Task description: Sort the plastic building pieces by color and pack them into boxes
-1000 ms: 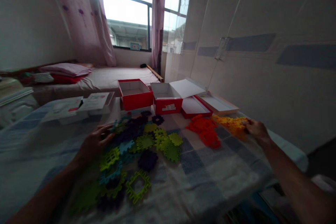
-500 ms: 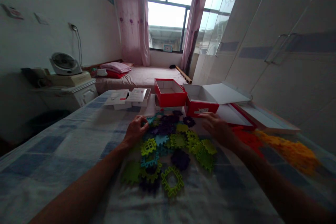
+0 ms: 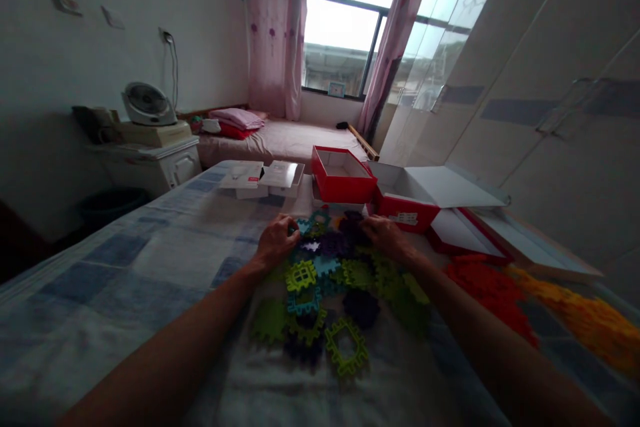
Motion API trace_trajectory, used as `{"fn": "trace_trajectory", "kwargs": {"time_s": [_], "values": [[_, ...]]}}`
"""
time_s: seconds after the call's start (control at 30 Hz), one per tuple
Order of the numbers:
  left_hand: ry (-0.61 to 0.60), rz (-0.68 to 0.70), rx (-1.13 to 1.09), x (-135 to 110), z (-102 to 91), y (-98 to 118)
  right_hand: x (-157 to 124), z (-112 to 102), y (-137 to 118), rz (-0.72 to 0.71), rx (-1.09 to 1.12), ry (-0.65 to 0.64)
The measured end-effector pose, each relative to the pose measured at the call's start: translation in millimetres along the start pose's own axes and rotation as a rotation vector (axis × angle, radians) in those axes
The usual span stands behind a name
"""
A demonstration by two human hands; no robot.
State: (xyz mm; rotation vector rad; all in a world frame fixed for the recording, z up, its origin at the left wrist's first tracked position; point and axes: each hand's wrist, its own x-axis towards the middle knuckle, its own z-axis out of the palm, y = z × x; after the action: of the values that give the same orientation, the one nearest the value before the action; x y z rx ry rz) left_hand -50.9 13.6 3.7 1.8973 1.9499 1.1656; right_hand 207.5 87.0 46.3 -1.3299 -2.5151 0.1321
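Note:
A loose heap of toothed plastic building tiles lies on the cloth before me, in purple, light blue and yellow-green. My left hand [image 3: 279, 237] rests at the heap's far left side, fingers curled beside a light blue tile [image 3: 303, 225]; what they pinch is hidden. At the far right side, my right hand [image 3: 384, 235] has its fingers closed at the edge of a dark purple tile [image 3: 353, 227]. Nearer me are a yellow-green window-shaped tile [image 3: 301, 275] and a yellow-green frame tile [image 3: 346, 347].
Red tiles [image 3: 487, 290] and orange tiles [image 3: 575, 307] lie in piles at right. Behind the heap stand a red box [image 3: 345, 187], another open red box [image 3: 407, 210] and shallow lids. White cartons [image 3: 284, 177] sit at back left on the checked cloth [image 3: 165, 267].
My right hand has moved left, from beside the heap onto the purple tiles, and its fingers have closed. My left hand stays at the light blue tiles. The camera view has turned slightly left.

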Motion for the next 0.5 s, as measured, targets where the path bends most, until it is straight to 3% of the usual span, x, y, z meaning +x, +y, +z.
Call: {"fn": "trace_trajectory", "kwargs": {"time_s": [0.27,0.5], "values": [[-0.017,0.021,0.015,-0.7,-2.6,0.2,46.4,23.9,-26.5,0.057,-0.039,-0.076],[-0.024,0.019,0.019,0.1,-0.8,-2.1,52.9,28.4,-25.2,0.132,0.005,-0.1]]}}
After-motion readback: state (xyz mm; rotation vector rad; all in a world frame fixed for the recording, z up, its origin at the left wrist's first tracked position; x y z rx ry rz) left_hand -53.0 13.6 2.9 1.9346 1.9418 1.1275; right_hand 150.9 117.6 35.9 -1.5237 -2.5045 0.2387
